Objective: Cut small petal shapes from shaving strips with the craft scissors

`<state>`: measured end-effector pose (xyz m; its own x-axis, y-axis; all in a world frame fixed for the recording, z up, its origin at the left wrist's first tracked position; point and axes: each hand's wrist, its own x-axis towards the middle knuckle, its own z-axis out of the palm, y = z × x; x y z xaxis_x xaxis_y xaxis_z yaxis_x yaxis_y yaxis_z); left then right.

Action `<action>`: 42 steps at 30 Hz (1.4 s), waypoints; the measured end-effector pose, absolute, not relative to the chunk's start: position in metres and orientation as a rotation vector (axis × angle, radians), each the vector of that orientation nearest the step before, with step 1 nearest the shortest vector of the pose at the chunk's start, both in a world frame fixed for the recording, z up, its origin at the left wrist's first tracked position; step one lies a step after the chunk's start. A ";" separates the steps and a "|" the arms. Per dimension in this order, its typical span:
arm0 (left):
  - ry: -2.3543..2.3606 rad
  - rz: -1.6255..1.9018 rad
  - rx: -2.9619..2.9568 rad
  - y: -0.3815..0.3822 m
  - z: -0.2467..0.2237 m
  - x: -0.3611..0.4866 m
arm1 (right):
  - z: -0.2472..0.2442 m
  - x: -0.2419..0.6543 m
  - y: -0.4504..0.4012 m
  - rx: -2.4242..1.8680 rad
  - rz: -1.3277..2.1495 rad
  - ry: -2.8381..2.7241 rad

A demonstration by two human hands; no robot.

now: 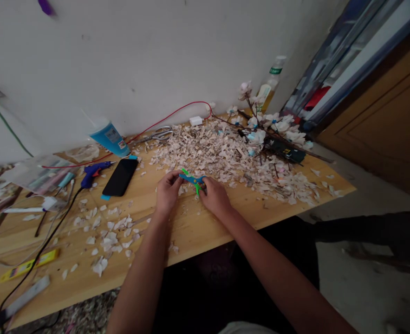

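Both hands meet over the wooden table (187,234), in front of a wide heap of pale petal-like pieces (205,150). Between them is a small blue and green tool with a yellow pivot (195,180), which looks like small scissors or pliers. My left hand (168,189) pinches its blue left end between thumb and fingers. On the right side, my right hand (214,195) is closed on the blue end beside the green part. Whether a petal is also between the fingers is too small to tell.
A black phone (120,177), blue glue gun (94,173) and blue cup (111,139) stand left. Metal scissors (161,134) lie behind. Flowering branches (257,135) and a bottle (270,86) are at the back right. A black cable (56,222) crosses the left side.
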<state>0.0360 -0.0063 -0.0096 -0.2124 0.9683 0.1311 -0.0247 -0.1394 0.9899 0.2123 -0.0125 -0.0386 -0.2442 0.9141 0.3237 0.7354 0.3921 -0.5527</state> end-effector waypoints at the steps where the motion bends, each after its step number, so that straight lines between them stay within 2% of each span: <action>1: 1.263 1.488 1.162 -0.006 -0.010 0.037 | -0.038 0.212 -0.013 -1.411 0.383 -2.048; 33: 1.190 1.435 1.106 -0.007 -0.006 0.033 | -0.041 0.213 -0.012 -1.399 0.395 -2.034; 42: 1.290 1.486 1.043 -0.005 -0.006 0.026 | -0.038 0.220 -0.012 -1.416 0.419 -1.879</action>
<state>0.0262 -0.0048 -0.0058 -0.2572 0.9654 0.0441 -0.0918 -0.0698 0.9933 0.2199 -0.0124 -0.0378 -0.1229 0.9258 0.3574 0.6862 0.3395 -0.6434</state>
